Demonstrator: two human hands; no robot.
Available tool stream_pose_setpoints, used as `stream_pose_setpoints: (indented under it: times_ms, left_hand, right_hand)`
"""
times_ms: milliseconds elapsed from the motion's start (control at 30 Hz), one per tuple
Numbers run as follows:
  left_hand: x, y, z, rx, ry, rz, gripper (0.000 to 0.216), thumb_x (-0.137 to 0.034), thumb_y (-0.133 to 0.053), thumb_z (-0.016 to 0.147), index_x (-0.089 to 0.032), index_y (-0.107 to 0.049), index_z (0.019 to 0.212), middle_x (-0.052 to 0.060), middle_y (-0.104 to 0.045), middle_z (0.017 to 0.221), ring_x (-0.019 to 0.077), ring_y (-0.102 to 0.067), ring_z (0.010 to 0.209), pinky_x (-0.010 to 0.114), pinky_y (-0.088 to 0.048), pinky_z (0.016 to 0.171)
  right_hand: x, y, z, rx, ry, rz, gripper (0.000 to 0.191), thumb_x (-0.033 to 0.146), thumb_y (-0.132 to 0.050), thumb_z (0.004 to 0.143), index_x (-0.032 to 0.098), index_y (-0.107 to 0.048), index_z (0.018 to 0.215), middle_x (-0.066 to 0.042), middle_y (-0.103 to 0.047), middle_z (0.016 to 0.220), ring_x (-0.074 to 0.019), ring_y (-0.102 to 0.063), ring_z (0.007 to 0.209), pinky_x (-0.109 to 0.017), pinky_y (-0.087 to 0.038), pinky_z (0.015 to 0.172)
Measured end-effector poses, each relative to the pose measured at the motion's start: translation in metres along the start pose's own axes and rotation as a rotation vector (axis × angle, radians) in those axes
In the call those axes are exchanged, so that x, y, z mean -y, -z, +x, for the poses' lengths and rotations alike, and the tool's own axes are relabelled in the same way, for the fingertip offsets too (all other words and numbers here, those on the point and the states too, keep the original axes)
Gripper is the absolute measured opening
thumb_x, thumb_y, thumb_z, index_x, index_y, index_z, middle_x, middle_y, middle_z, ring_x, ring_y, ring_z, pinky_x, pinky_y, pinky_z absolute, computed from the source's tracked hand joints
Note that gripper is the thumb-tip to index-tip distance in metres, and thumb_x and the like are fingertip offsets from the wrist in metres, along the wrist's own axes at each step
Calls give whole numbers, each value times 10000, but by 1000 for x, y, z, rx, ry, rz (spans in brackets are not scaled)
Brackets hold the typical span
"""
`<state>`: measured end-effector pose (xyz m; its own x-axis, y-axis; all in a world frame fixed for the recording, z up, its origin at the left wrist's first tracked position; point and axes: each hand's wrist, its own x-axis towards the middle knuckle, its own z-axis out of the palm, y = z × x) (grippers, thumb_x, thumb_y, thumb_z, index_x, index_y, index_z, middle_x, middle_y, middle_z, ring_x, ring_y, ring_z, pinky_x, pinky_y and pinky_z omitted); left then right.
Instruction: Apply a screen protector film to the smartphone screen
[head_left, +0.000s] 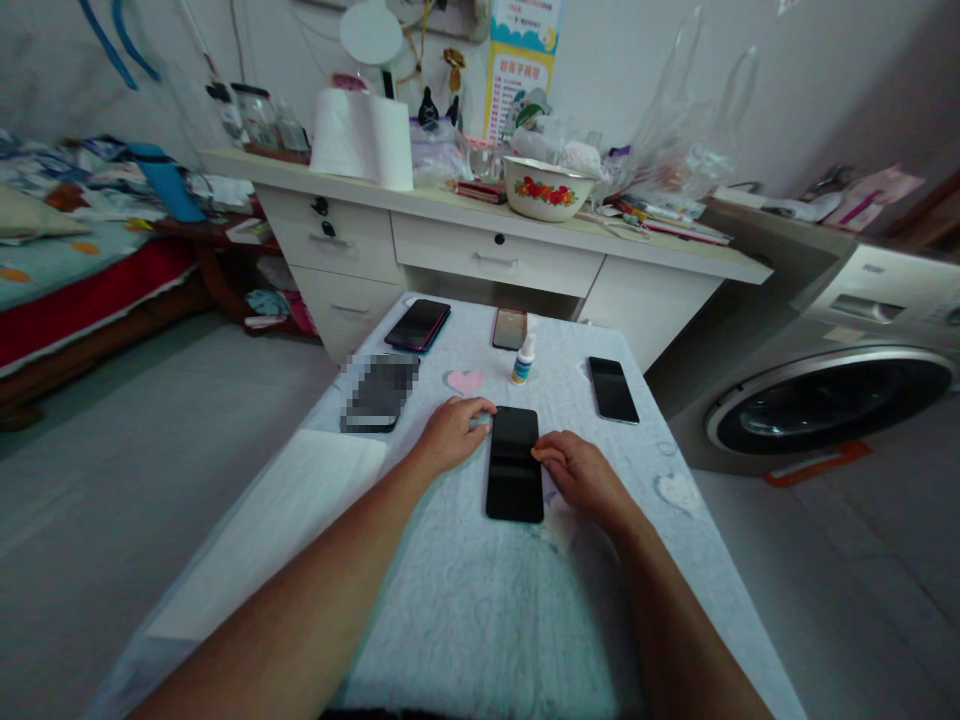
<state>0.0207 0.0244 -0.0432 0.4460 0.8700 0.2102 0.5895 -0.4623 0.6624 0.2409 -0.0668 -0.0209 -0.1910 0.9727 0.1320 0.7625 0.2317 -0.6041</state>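
Forearms apart, fingers at phone edges

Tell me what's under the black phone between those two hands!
Pale blue patterned cloth shows around the black phone, with the left hand and right hand at its edges. The patch directly underneath is covered, so I can't tell what's there.

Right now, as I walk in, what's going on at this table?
A person has both bare hands at a dark phone lying on a cloth-covered table. The left hand is at its far left corner, and the right hand is at its right edge. A small bottle stands just beyond it, and a second phone lies off to the right.
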Motion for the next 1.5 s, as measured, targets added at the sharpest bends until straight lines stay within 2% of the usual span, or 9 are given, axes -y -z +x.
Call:
stream_pose_setpoints:
  times_ms: [67,167,267,467,700,833,1000,1267,1500]
  left_hand:
    - [1,-1,1,-1,11,-10,294,-175,-582,772,-200,-673,1051,44,-702,990,192,-634,932,321,-486,868]
    - [1,-3,3,0,35,-33,283,-187,-583,775,-195,-679,1042,48,-701,980,192,-634,922,319,-483,860]
    - [1,-3,5,-4,89,-60,265,-202,-588,773,-192,-692,1017,45,-700,952,191,-633,899,316,-479,844]
    - [-2,1,11,45,162,-160,261,-157,-582,742,-160,-697,976,17,-675,844,152,-608,758,260,-464,727]
    - [-6,2,19,89,264,-222,250,-106,-579,714,-143,-694,933,-9,-649,728,134,-584,679,233,-441,657]
    - [-7,-4,21,8,250,-221,206,-96,-566,740,-156,-685,897,26,-713,896,151,-641,824,245,-477,767]
    - [-6,-14,19,-78,200,-116,257,-143,-526,827,-191,-681,1026,37,-725,1021,167,-654,963,272,-480,875]
    - [-13,-15,11,-111,118,186,231,-197,-532,846,-219,-697,1006,48,-666,1020,191,-626,982,298,-471,883]
    - [-15,-15,11,-85,103,252,244,-205,-519,860,-224,-697,1026,54,-644,1030,196,-612,1007,312,-455,910]
  right_hand:
    - [-7,-3,1,-93,-38,106,148,207,-525,868,209,-632,970,-51,-674,979,-192,-623,924,-323,-472,834]
    - [-15,-7,2,-152,-126,292,171,236,-500,860,217,-621,980,-39,-684,938,-174,-645,811,-287,-499,708]
    - [-19,-9,4,-140,-191,401,167,283,-505,845,223,-621,948,-27,-689,856,-161,-630,676,-254,-466,566]
    - [-15,-2,19,-96,-303,452,149,288,-531,782,212,-633,863,-6,-672,720,-133,-546,523,-234,-384,473]
    - [-16,1,49,-207,-284,332,150,313,-583,740,187,-656,775,-22,-677,721,-166,-597,664,-268,-441,603]
    - [-18,-6,53,-283,-225,215,155,284,-555,776,188,-672,814,-46,-708,824,-194,-639,796,-309,-472,749]
    - [-20,-12,47,-339,-172,159,173,288,-555,816,191,-686,873,-59,-692,894,-202,-636,866,-329,-474,813]
    - [-20,-16,49,-337,-100,50,162,231,-547,855,199,-705,852,-52,-647,861,-185,-607,811,-322,-465,787]
    - [-20,-10,42,-220,-46,86,129,191,-584,841,195,-710,868,-44,-623,880,-172,-606,841,-303,-467,798]
